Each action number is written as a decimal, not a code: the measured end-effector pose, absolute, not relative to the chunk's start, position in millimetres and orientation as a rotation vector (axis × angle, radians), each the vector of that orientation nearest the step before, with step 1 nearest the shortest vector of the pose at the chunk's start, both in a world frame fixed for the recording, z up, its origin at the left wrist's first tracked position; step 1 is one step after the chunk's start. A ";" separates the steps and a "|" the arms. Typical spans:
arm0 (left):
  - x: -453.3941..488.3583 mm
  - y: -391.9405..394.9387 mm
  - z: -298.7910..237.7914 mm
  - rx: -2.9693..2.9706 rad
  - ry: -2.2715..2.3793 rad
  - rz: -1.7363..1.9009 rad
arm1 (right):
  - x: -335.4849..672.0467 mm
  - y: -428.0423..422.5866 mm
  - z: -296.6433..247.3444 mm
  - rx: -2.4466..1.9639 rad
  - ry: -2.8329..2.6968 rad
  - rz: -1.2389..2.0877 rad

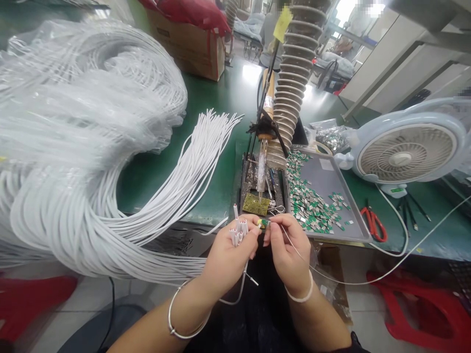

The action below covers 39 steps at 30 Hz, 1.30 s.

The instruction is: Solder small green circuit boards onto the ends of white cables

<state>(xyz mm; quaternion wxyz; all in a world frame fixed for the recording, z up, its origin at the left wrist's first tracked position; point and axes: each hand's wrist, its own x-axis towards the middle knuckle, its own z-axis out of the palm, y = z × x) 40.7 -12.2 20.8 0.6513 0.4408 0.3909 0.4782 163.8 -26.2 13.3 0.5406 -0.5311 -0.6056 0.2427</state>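
My left hand [230,252] is closed around a small bunch of white cable ends [238,230] that stick up from the fist. My right hand [285,242] pinches a tiny green connector board [263,223] and a thin wire [294,247] against the left thumb. Both hands meet just in front of the green bench edge, below a mounted soldering iron [262,164]. A metal tray [331,184] of several small green and silver connector boards lies right of the iron.
A big bundle of white cables [121,196] and bagged coils [73,93] fill the left bench. A ribbed fume hose [292,83] hangs behind the iron. A pale blue fan [405,157], red cutters [373,223], a cardboard box [187,41] and red stools [423,309] stand around.
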 end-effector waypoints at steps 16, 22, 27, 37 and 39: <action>40.0 -12.4 27.3 0.925 0.943 1.047 | 165.3 -26.2 12.7 -1.230 -1.485 0.549; 40.1 -9.6 27.6 0.942 1.026 1.016 | 166.3 -23.2 15.6 -1.216 -1.541 0.471; 41.9 -6.6 36.9 0.867 1.069 0.990 | 167.2 -23.9 10.8 -1.164 -1.609 0.237; 41.9 -0.2 43.9 0.821 1.049 1.010 | 167.3 -22.5 2.0 -0.980 -1.616 0.130; 41.9 1.1 44.7 0.822 1.032 1.026 | 167.8 -19.9 7.5 -0.990 -1.662 0.068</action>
